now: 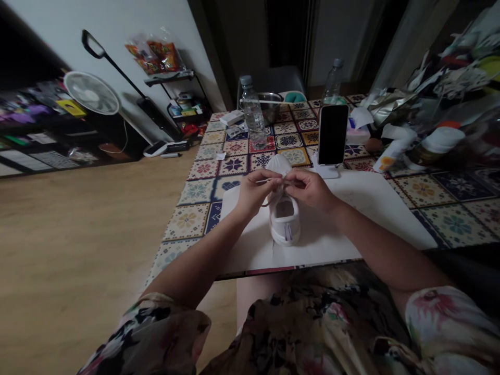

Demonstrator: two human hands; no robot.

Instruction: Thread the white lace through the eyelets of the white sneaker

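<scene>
One white low-cut shoe [286,233] stands on a flat white sheet [250,250] at the near side of the tile-patterned table [191,219]. Its long axis runs near to far, heel near, toe pointing far and slightly left. The left hand [253,194] and right hand [315,192] pinch the thin pale lace [269,180] above it.

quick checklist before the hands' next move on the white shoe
1. White shoe with purple heel stripes sole down on the white paper sheet: ok
2. Left hand at the thin pale lace: ok, fingers pinched
3. Right hand at the lace: ok, fingertips close to the left's
4. Lace evenly tightened: cannot tell, fingers cover it
5. Black-screened phone upright, apart from both hands: ok
</scene>
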